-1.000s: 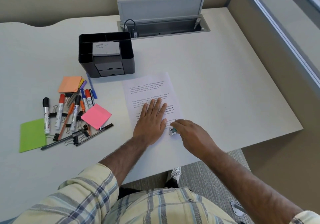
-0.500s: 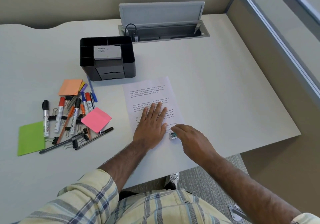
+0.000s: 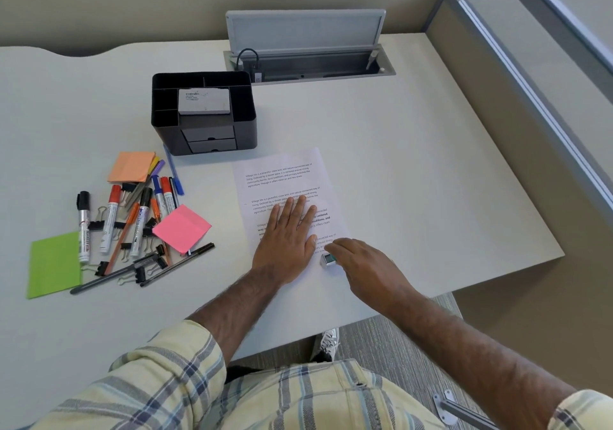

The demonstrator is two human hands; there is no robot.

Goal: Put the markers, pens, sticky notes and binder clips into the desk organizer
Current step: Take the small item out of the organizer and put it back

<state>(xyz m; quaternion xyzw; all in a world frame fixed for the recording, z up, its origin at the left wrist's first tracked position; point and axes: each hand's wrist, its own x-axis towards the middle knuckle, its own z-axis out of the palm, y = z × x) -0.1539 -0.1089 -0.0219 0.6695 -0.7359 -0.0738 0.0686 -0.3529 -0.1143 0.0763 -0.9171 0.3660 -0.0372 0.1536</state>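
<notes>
A black desk organizer (image 3: 247,121) stands at the back of the desk with a grey box (image 3: 204,101) on top. Left of centre lies a heap of markers (image 3: 109,219), pens (image 3: 142,268), black binder clips (image 3: 137,272) and sticky note pads: orange (image 3: 131,166), pink (image 3: 181,227) and green (image 3: 54,263). My left hand (image 3: 287,233) lies flat, fingers apart, on a printed sheet (image 3: 282,170). My right hand (image 3: 360,263) pinches a small silver and teal object (image 3: 327,259) at the sheet's lower right edge.
An open cable hatch (image 3: 308,44) with a raised lid sits at the desk's back edge. The desk's right edge runs along a wall with a window frame (image 3: 537,74). Carpet and a shoe (image 3: 328,343) show below the near edge.
The camera view has shifted slightly. Both hands stay in the same places on the sheet, the right hand still on the small object.
</notes>
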